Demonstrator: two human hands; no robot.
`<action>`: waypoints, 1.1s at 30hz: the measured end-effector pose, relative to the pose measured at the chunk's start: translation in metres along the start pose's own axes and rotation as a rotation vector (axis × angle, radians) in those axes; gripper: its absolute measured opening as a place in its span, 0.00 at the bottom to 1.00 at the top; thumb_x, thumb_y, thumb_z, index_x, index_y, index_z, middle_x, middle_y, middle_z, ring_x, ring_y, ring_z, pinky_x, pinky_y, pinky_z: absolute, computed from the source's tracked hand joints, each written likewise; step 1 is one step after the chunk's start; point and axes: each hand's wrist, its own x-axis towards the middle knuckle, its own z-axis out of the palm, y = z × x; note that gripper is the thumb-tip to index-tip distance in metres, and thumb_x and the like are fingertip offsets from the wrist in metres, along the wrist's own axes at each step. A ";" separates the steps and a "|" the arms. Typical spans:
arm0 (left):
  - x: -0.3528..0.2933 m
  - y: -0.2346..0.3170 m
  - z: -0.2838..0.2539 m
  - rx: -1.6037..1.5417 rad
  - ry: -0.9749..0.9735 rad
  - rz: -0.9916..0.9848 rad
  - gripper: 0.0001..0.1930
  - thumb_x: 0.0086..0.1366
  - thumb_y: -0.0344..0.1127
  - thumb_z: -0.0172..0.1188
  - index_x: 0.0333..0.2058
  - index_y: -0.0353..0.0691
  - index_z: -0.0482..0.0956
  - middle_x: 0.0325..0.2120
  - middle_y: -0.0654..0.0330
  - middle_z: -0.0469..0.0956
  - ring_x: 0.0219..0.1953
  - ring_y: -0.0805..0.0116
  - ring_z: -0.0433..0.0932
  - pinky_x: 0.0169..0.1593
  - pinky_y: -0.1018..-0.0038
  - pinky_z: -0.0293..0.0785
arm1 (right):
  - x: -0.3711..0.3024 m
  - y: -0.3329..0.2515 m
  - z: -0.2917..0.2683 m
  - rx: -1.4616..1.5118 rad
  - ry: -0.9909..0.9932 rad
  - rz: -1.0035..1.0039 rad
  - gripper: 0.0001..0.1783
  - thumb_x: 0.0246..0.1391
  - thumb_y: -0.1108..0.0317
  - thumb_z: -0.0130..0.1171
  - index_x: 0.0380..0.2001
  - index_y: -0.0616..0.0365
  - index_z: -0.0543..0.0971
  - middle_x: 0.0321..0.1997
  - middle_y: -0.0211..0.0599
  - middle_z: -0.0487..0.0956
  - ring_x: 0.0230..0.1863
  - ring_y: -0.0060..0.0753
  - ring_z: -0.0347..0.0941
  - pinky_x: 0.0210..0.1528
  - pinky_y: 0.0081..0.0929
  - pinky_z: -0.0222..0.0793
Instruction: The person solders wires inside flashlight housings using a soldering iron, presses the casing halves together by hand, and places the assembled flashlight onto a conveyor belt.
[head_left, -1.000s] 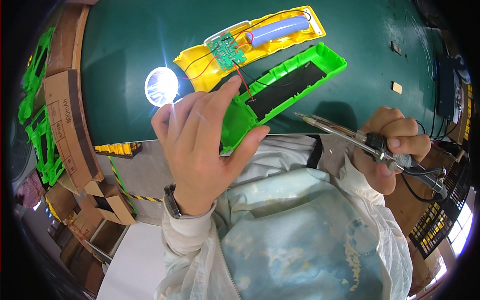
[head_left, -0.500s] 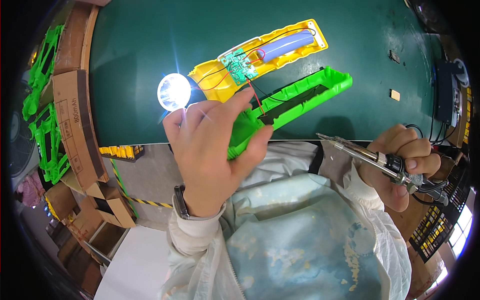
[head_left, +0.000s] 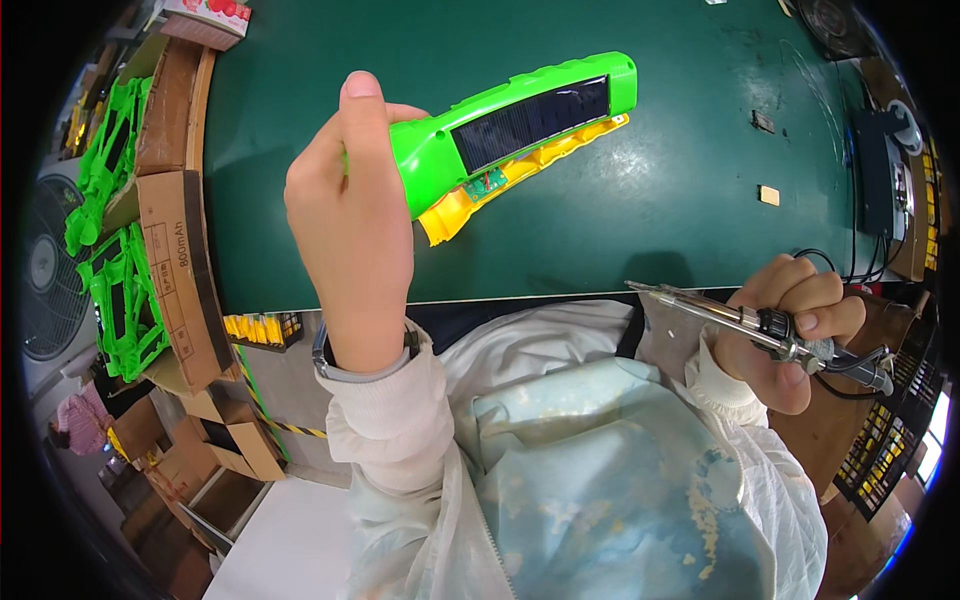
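My left hand (head_left: 350,210) is closed round the wide head end of a green flashlight half-shell (head_left: 420,155), its back facing up with a dark solar panel (head_left: 530,122) set in it. Under this green half, the yellow half-shell (head_left: 535,165) shows along its near edge, shifted from it. A bit of green circuit board (head_left: 487,184) peeks out between the two. The lamp and the battery are hidden. My right hand (head_left: 815,290) grips a soldering iron (head_left: 715,317) just off the table's near edge, its tip pointing left, apart from the flashlight.
A cardboard box (head_left: 178,260) with green half-shells (head_left: 125,300) stands left of the green table (head_left: 330,270). On the table's right lie a small tan block (head_left: 768,195) and a dark scrap (head_left: 762,121). A dark device with cables (head_left: 880,180) sits at the right edge.
My left hand has turned the green half-shell over and laid it above the yellow half, covering the battery and most of the board. The lit lamp is now out of sight. My right hand barely moved.
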 end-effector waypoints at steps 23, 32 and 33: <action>-0.004 -0.025 -0.008 0.456 -0.281 0.608 0.19 0.53 0.36 0.62 0.44 0.37 0.74 0.35 0.54 0.74 0.39 0.59 0.73 0.46 0.68 0.65 | -0.009 -0.009 0.000 0.017 0.019 0.074 0.22 0.38 0.61 0.69 0.26 0.57 0.65 0.18 0.32 0.64 0.15 0.23 0.58 0.16 0.18 0.53; -0.037 -0.042 -0.011 0.508 -0.109 0.748 0.20 0.53 0.28 0.60 0.47 0.44 0.75 0.42 0.58 0.70 0.45 0.61 0.69 0.48 0.69 0.65 | -0.012 -0.013 -0.004 -0.030 0.012 0.134 0.20 0.39 0.64 0.66 0.26 0.57 0.64 0.21 0.33 0.65 0.17 0.24 0.57 0.19 0.21 0.53; -0.038 -0.046 -0.011 0.508 -0.109 0.750 0.20 0.53 0.28 0.60 0.47 0.44 0.75 0.42 0.58 0.70 0.45 0.61 0.69 0.48 0.69 0.65 | -0.012 -0.013 -0.004 -0.030 0.013 0.132 0.20 0.39 0.64 0.66 0.26 0.57 0.64 0.21 0.33 0.65 0.17 0.24 0.57 0.19 0.21 0.53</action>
